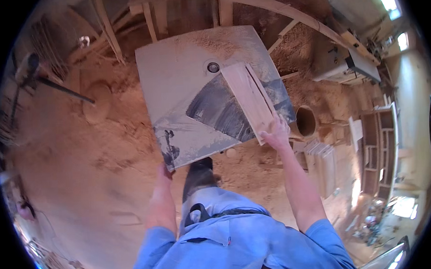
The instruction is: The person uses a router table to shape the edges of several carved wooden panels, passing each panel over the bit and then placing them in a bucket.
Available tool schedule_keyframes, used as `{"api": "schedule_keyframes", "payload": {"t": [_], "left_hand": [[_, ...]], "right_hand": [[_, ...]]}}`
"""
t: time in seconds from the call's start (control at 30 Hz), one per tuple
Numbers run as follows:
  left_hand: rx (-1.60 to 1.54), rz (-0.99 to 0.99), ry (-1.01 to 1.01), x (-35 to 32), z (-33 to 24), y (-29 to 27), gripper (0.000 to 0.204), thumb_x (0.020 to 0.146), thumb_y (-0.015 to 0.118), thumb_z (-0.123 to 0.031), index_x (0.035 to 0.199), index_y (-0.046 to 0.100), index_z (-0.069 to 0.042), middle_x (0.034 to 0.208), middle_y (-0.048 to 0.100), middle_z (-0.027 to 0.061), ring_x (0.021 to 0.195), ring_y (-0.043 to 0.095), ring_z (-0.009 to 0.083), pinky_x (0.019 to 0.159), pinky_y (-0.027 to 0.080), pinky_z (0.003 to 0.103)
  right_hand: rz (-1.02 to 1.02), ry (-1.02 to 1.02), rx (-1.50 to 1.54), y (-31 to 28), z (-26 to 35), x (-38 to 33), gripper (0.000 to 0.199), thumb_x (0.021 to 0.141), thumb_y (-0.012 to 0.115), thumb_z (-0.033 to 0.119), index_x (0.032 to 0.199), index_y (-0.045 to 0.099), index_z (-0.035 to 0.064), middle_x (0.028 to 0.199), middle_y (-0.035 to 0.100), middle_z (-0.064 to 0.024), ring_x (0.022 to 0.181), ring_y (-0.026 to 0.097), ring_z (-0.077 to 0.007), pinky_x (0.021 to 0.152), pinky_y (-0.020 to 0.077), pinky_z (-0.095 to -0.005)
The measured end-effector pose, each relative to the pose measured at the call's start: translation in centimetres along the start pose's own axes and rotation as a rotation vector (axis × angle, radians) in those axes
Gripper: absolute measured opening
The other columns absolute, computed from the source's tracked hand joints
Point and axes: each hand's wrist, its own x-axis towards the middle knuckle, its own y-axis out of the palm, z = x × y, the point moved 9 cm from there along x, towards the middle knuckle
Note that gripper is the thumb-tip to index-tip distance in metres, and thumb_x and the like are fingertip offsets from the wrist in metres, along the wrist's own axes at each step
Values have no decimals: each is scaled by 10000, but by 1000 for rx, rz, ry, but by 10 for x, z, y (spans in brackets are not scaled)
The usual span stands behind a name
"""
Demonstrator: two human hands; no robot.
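A worker in a blue shirt [219, 241] stands at a dust-covered, light-topped counter [171, 84]; the right hand [278, 132] grips the near end of a pale wooden board [247, 95], thumb on its near end and fingers over its right side; the board lies slantwise on the counter's right half, its far end close to a round fitting [213, 67] set in the surface, a dark slit running along its right side; beneath and left of it spreads a dark, fan-shaped patch [217, 108] in the dust; the left hand [166, 171] is at the counter's near left corner, its fingers largely hidden, so whether it is open or closed cannot be told; a stack of boards [323, 166] and 1 round-mouthed tube [306, 121] stand to the right, above a floor [84, 172] coated in reddish-brown dust.
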Motion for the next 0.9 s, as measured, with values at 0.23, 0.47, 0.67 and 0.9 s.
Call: {"api": "schedule_keyframes", "payload": {"t": [0.23, 0.47, 0.67, 0.9], "left_hand": [[-97, 87, 58, -23, -30, 94, 337, 1042, 655, -313, 1104, 784, -8, 1004, 810, 165, 952, 784, 310, 899, 630, 435], [36, -92, -46, 0, -21, 65, 585, 1097, 511, -588, 909, 722, -76, 701, 672, 135, 691, 699, 357, 644, 585, 492], [-27, -151, -122, 21, 0, 22, 774, 1083, 420, -748, 957, 736, -52, 726, 684, 151, 690, 691, 393, 670, 603, 527], [-28, -224, 69, 19, -13, -2, 587, 1074, 521, -567, 1101, 746, -25, 866, 732, 152, 791, 722, 333, 737, 615, 503]], "right_hand": [[59, 155, -154, -4, 72, 48, 1393, 733, 973, 568, 1790, 157, 171, 1800, 195, -353, 1675, 222, -522, 1344, 210, -659], [50, 147, -153, -18, 92, 49, 1362, 743, 983, 491, 1763, 183, 75, 1765, 242, -388, 1647, 265, -551, 1344, 241, -623], [22, 130, -148, -32, 73, 44, 1317, 751, 967, 440, 1759, 203, 71, 1734, 303, -382, 1615, 327, -543, 1342, 276, -581], [-11, 123, -196, -35, 24, 48, 1307, 761, 962, 455, 1760, 207, 82, 1739, 276, -387, 1613, 311, -551, 1334, 277, -609]]}}
